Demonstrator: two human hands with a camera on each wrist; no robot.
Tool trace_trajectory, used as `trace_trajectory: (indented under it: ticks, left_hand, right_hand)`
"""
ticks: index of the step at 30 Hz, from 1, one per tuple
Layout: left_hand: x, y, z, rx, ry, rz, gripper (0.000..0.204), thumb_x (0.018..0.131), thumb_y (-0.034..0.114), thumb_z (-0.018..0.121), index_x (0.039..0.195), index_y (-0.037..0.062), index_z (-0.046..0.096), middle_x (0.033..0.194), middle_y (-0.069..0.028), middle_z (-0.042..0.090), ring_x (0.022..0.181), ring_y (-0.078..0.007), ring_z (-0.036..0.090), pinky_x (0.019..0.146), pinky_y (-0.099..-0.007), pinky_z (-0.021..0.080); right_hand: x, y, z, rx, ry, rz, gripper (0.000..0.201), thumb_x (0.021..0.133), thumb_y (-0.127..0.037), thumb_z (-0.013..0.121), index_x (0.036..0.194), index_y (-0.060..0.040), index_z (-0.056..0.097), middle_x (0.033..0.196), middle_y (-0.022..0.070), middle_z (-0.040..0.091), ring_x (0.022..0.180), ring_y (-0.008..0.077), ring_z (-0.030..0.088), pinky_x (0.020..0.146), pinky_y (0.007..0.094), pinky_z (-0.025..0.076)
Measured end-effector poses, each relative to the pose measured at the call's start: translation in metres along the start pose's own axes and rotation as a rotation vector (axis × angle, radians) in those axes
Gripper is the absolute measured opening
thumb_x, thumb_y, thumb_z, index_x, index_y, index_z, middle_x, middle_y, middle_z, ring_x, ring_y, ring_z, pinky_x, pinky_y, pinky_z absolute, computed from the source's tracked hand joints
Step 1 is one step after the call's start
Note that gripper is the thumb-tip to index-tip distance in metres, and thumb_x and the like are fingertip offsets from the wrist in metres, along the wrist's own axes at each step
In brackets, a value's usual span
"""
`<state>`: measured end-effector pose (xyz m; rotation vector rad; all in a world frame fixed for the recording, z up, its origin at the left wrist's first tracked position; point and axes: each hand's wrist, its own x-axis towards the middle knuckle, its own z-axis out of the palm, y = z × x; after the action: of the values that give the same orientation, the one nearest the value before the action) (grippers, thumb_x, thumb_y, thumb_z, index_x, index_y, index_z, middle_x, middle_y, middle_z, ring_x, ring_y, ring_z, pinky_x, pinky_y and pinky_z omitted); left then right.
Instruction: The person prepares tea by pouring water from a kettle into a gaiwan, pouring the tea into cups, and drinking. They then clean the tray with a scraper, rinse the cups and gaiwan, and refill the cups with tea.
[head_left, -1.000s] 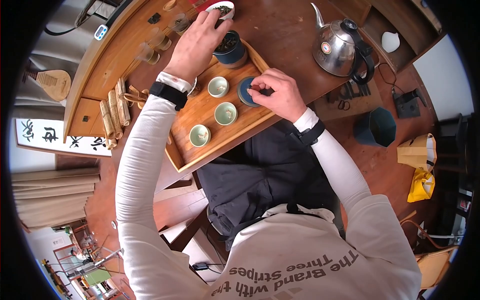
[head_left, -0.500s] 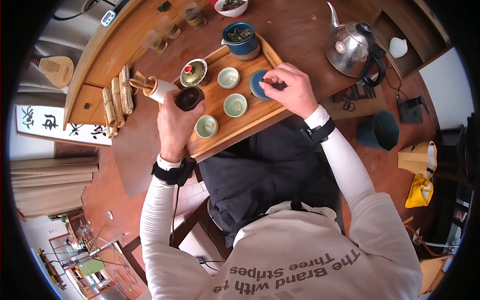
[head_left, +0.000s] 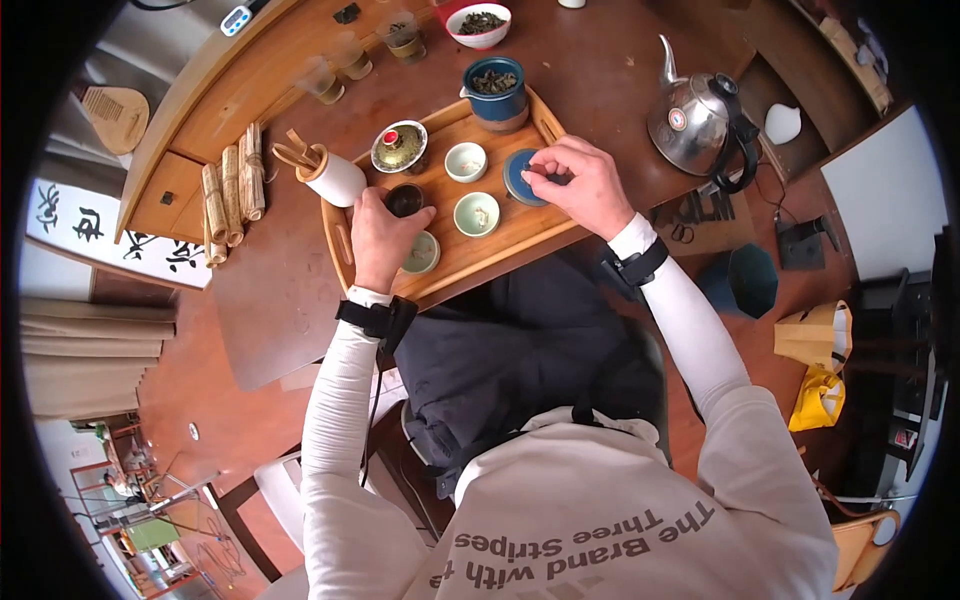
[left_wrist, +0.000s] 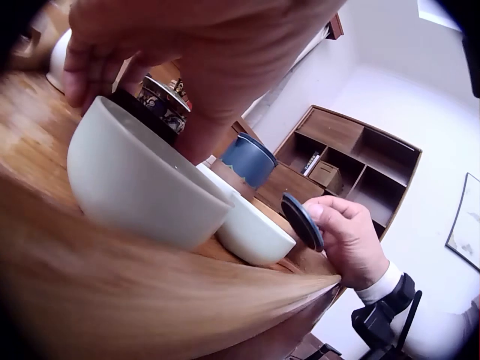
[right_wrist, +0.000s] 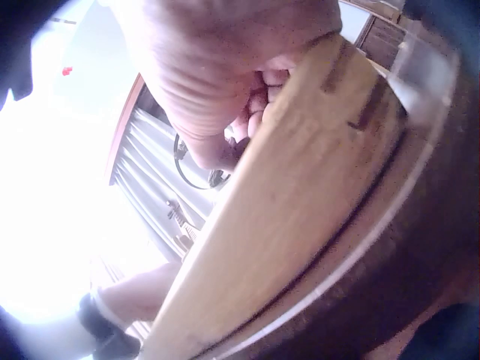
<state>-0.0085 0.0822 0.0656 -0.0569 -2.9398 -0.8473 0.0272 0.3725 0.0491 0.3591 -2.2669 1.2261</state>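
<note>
My left hand (head_left: 382, 242) grips a small dark cup (head_left: 404, 200) at the left end of the wooden tray (head_left: 515, 236), with fingers and thumb around its sides. Beside that hand is a pale green cup (head_left: 421, 255), large in the left wrist view. Two more pale cups, one (head_left: 476, 230) nearer and one (head_left: 465, 177) behind it, stand mid-tray. My right hand (head_left: 590, 190) pinches the knob of a round blue lid (head_left: 516, 182), which is tilted in the left wrist view. At the tray's far end sits an uncovered blue pot (head_left: 492, 108) with tea leaves inside.
A lidded bowl (head_left: 390, 160) stands on the tray's left, near a white tool holder (head_left: 342, 184). Rolled bamboo slips (head_left: 230, 195) lie farther left. A steel kettle (head_left: 690, 120) is at right; glasses (head_left: 352, 62) and a bowl of leaves (head_left: 480, 38) are behind.
My left hand has come from over the blue pot to the tray's left end, bringing the dark cup and lowering it. My right hand keeps its pinch on the lid.
</note>
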Motion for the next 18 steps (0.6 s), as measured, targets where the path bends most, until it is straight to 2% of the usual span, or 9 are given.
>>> trace_trajectory:
  ticks: [4,6,7,9,10,11,13,14,18]
  left_hand:
    - [-0.009,-0.005,-0.001,0.078,0.041,0.035,0.075,0.078,0.045,0.086,0.125,-0.0076,0.060,0.125,-0.0269,0.063,0.118,-0.0405,0.062,0.098,-0.0458,0.051]
    - [-0.018,-0.010,-0.005,0.093,0.168,0.058,0.070,0.086,0.046,0.078,0.127,-0.0072,0.059,0.123,-0.0272,0.065,0.114,-0.0413,0.064,0.097,-0.0465,0.052]
    - [-0.025,-0.012,-0.010,0.093,0.170,0.059,0.070,0.086,0.046,0.078,0.127,-0.0072,0.059,0.123,-0.0272,0.065,0.114,-0.0413,0.064,0.097,-0.0465,0.052]
    - [-0.041,-0.022,-0.025,-0.009,0.031,-0.026,0.063,0.093,0.044,0.071,0.128,-0.0067,0.059,0.117,-0.0268,0.068,0.110,-0.0429,0.065,0.096,-0.0478,0.052]
    - [-0.044,-0.031,-0.029,-0.016,-0.058,-0.035,0.053,0.098,0.035,0.067,0.129,-0.0067,0.059,0.110,-0.0237,0.071,0.096,-0.0369,0.072,0.086,-0.0441,0.057]
    - [-0.050,-0.037,-0.027,-0.020,-0.054,-0.042,0.053,0.098,0.035,0.067,0.129,-0.0067,0.059,0.110,-0.0237,0.071,0.096,-0.0369,0.072,0.086,-0.0441,0.057]
    - [-0.062,-0.034,-0.029,-0.475,-0.230,-0.188,0.048,0.100,0.027,0.065,0.131,-0.0086,0.058,0.110,-0.0203,0.071,0.083,-0.0269,0.075,0.075,-0.0366,0.059]
    - [-0.065,-0.036,-0.024,-0.500,-0.202,-0.161,0.045,0.102,0.021,0.063,0.133,-0.0102,0.055,0.109,-0.0185,0.070,0.075,-0.0195,0.075,0.069,-0.0307,0.059]
    - [-0.071,-0.031,-0.010,-0.583,-0.137,-0.123,0.046,0.102,0.018,0.062,0.136,-0.0119,0.052,0.111,-0.0203,0.069,0.080,-0.0229,0.076,0.072,-0.0329,0.060]
  right_hand:
    - [0.051,-0.004,-0.011,-0.054,0.005,-0.152,0.019,0.081,-0.019,0.084,0.086,-0.0063,0.072,0.077,0.0060,0.063,0.067,0.0199,0.062,0.062,0.0331,0.052]
    - [0.086,-0.001,-0.014,-0.112,-0.014,-0.186,0.022,0.082,-0.026,0.082,0.088,-0.0071,0.073,0.079,0.0065,0.065,0.073,0.0237,0.066,0.066,0.0367,0.053]
    - [0.102,0.002,-0.014,-0.152,-0.024,-0.205,0.023,0.082,-0.029,0.081,0.088,-0.0075,0.074,0.080,0.0066,0.066,0.075,0.0251,0.067,0.068,0.0381,0.054]
    - [0.130,0.009,-0.012,-0.226,-0.066,-0.248,0.026,0.083,-0.034,0.078,0.090,-0.0091,0.075,0.082,0.0071,0.068,0.078,0.0274,0.069,0.071,0.0404,0.055]
    - [0.141,0.012,-0.012,-0.298,-0.111,-0.226,0.026,0.083,-0.035,0.078,0.092,-0.0110,0.076,0.084,0.0074,0.071,0.080,0.0283,0.070,0.073,0.0406,0.056]
    - [0.150,0.014,-0.009,-0.358,-0.165,-0.201,0.026,0.084,-0.036,0.076,0.093,-0.0124,0.077,0.087,0.0077,0.074,0.083,0.0291,0.071,0.075,0.0411,0.056]
    - [0.160,0.020,-0.004,-0.400,-0.226,-0.236,0.028,0.086,-0.032,0.079,0.091,-0.0051,0.074,0.080,0.0086,0.067,0.072,0.0238,0.066,0.067,0.0356,0.052]
    - [0.162,0.023,-0.002,-0.399,-0.236,-0.246,0.028,0.086,-0.032,0.079,0.091,-0.0051,0.074,0.080,0.0086,0.067,0.072,0.0238,0.066,0.067,0.0356,0.052]
    - [0.166,0.026,0.002,-0.413,-0.290,-0.203,0.030,0.087,-0.033,0.079,0.092,-0.0035,0.074,0.081,0.0086,0.068,0.073,0.0226,0.066,0.068,0.0356,0.052]
